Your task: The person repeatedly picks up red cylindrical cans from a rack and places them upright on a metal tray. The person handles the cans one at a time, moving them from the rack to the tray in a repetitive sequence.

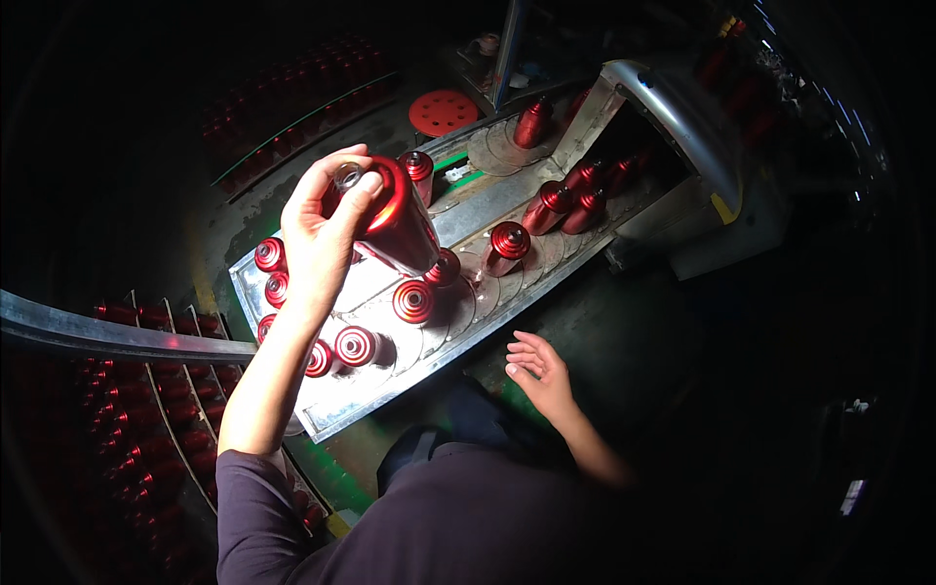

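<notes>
A person's left hand is gripping the clear, rounded neck of a glossy red cylindrical bottle, thumb and fingers closing around it above a scuffed metal conveyor. Shiny red bottles with stepped, ridged shoulders are standing on its overlapping curved plates, while the right hand is hovering off the near edge, fingers loosely curled, holding nothing.

Held bottle: base hidden; rack bottles too dim to count.

Long metal-edged conveyor, round-cornered plates overlapping; shiny red bottles upright along both lanes.
</notes>
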The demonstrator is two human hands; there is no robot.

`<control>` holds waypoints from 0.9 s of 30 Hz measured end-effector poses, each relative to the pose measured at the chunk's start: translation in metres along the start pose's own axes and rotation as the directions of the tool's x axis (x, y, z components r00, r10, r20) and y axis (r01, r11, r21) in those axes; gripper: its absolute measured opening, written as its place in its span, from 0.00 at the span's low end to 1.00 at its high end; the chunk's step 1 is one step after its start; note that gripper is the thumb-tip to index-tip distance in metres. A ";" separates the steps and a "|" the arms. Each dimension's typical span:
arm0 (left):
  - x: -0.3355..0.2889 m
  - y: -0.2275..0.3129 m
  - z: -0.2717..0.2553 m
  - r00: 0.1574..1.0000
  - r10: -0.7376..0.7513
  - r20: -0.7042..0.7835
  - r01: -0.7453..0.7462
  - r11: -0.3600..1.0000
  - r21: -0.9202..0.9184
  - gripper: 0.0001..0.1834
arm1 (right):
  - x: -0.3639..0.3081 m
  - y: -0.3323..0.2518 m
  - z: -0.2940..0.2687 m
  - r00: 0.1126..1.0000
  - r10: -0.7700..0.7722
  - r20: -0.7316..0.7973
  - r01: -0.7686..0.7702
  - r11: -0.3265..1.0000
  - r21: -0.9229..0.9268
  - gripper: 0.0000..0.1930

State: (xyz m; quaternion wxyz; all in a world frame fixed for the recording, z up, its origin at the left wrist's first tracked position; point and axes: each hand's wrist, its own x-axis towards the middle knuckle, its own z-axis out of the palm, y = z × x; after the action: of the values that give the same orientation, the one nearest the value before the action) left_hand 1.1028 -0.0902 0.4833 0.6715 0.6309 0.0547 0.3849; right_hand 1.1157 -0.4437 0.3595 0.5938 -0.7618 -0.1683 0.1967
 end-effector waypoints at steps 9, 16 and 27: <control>0.160 -0.229 0.166 0.998 0.037 0.049 -0.043 0.990 0.133 0.17 | 0.021 0.066 -0.090 0.962 0.184 -0.202 -0.194 0.981 -0.027 0.26; 0.208 -0.403 0.205 0.987 0.027 -0.156 0.012 0.969 0.247 0.17 | 0.022 0.089 -0.134 0.881 0.343 -0.327 -0.370 0.929 -0.024 0.25; 0.184 -0.421 0.191 0.987 -0.064 -0.150 0.137 0.828 0.544 0.30 | 0.043 0.110 -0.131 0.914 0.344 -0.215 -0.378 0.915 -0.142 0.23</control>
State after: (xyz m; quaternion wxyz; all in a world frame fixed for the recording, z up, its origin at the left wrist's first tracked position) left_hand 1.5268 -0.0973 0.2225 0.4751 0.7686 0.2389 0.3556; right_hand 1.2208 -0.5586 0.2769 0.4888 -0.8452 0.0149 0.2155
